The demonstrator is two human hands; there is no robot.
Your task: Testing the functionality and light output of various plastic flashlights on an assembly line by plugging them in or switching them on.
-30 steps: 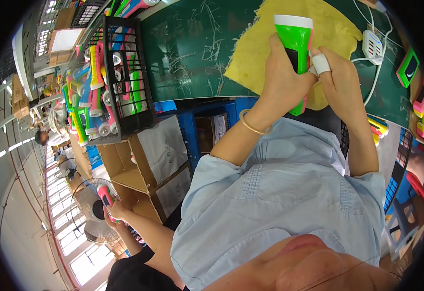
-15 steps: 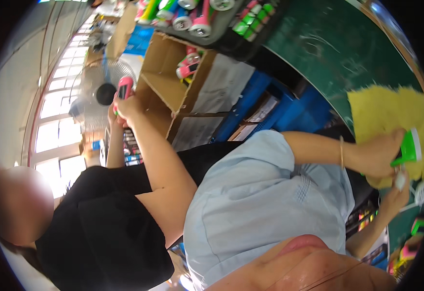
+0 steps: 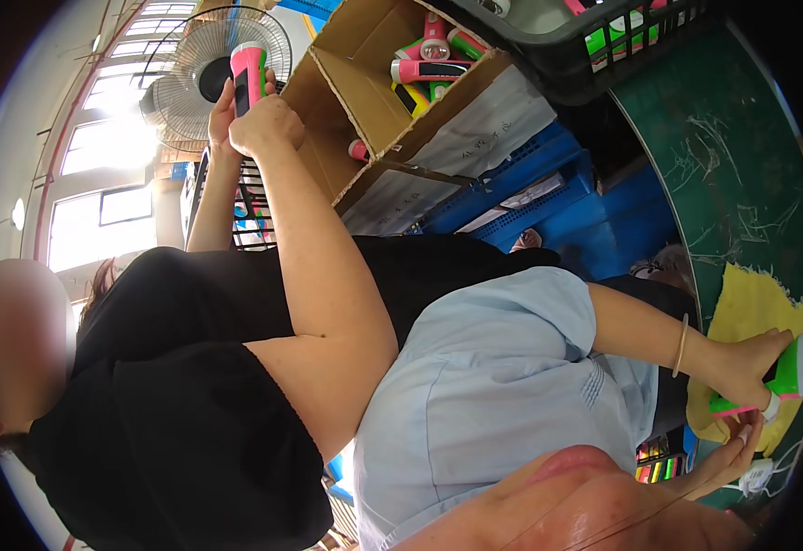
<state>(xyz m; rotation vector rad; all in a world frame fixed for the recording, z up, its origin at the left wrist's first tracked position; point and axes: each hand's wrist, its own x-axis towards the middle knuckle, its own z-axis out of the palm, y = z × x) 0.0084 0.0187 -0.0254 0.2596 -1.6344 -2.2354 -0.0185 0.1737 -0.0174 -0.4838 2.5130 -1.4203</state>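
My left hand [image 3: 736, 367], with a pale bracelet at its wrist, is closed around a green and black flashlight [image 3: 791, 372] with a pink edge, over a yellow cloth [image 3: 741, 312] at the right. My right hand [image 3: 727, 450] reaches in from below. Its bent fingers meet near the flashlight's lower side, with something small and white at the fingertips that I cannot make out. At the upper left, a co-worker in black grips a pink flashlight [image 3: 250, 69] with both hands, in front of a fan.
The green tabletop [image 3: 723, 138] runs along the right. A divided cardboard box [image 3: 365, 101] holds several colourful flashlights, beside a black basket [image 3: 567, 55] of more. A white cable and plug [image 3: 758, 476] lie near my right hand. The fan [image 3: 218, 73] stands behind the co-worker's hands.
My view has shifted, moving the box and basket up and right in the picture. In my left hand, the green flashlight now points more to the right. The co-worker's pink flashlight stays held.
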